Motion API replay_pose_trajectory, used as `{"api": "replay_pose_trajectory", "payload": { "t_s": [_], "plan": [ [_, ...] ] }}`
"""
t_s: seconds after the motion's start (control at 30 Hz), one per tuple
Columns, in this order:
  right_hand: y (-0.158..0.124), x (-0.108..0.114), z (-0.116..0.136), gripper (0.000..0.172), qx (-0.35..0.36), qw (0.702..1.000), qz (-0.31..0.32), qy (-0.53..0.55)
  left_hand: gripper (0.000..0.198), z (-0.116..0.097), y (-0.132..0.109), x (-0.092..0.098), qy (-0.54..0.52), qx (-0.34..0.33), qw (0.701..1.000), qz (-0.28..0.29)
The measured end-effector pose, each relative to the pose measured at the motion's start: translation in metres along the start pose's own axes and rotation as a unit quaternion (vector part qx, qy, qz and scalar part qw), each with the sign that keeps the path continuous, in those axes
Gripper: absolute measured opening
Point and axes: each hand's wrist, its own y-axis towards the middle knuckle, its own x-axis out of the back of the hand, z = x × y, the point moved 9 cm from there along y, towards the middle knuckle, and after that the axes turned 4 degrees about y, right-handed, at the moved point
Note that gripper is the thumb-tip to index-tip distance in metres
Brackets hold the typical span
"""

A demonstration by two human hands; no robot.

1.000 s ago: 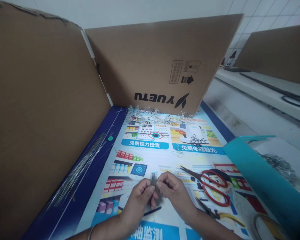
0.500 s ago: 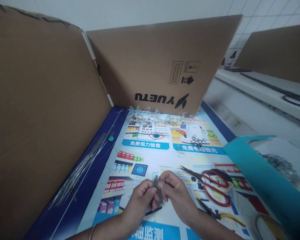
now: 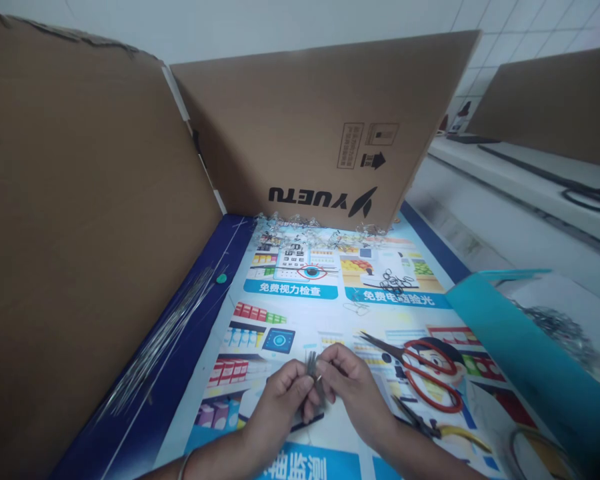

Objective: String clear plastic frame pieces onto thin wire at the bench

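Note:
My left hand (image 3: 285, 397) is closed around a small bundle of thin grey wires (image 3: 311, 363), whose ends stick up between the hands. Pressed close against the bundle from the other side, my right hand (image 3: 353, 387) has thumb and forefinger pinched on it, with a short bright bit of wire by the fingertips. Some of the bundle is hidden behind my fingers. Just right of my hands lie red-handled scissors (image 3: 433, 377), blades pointing left. Nearer me are pliers with yellow handles (image 3: 440, 430), partly beyond my right forearm.
Long loose wires (image 3: 165, 340) lie along the left edge. Bent wire pieces (image 3: 310, 230) line the foot of the rear cardboard panel (image 3: 310, 133). Dark rings (image 3: 396, 283) sit at mid-right. A teal box (image 3: 510, 353) holding metal pieces stands at right. Another cardboard panel (image 3: 90, 187) walls the left.
Both hands stay on the wire bundle in nearly the same place. A short bright bit of wire now shows at my right fingertips. The view has shifted very slightly.

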Motion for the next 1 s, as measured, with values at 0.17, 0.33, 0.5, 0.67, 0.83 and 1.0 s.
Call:
{"api": "replay_pose_trajectory", "payload": {
  "t_s": [0.17,0.33,0.5,0.67,0.83,1.0],
  "plan": [
    [0.0005,0.0007,0.0009,0.021,0.005,1.0,-0.002,-0.01,0.024,-0.0001,-0.0005,0.0002,-0.006,0.002,1.0,-0.006],
    [0.0,0.0009,0.0036,0.018,0.005,1.0,-0.008,-0.017,0.024,-0.0036,-0.0009,-0.0008,-0.002,-0.004,1.0,-0.009],
    [-0.0012,0.0021,0.0052,0.014,0.007,1.0,-0.013,-0.026,0.025,-0.0009,0.0001,0.0017,-0.011,0.004,1.0,-0.021],
    [-0.0003,-0.0003,0.0061,0.01,0.022,1.0,-0.003,0.008,0.025,0.0057,0.0019,0.0063,-0.016,0.015,0.999,-0.031],
    [-0.0006,-0.0036,0.0052,0.009,0.016,0.998,0.007,0.056,0.023,0.0039,0.0026,0.0057,-0.001,0.007,1.0,-0.021],
    [-0.0011,-0.0045,0.0021,0.01,0.012,0.998,0.016,0.054,0.024,0.0031,0.0017,0.0039,0.013,0.003,1.0,-0.008]
  ]
}}
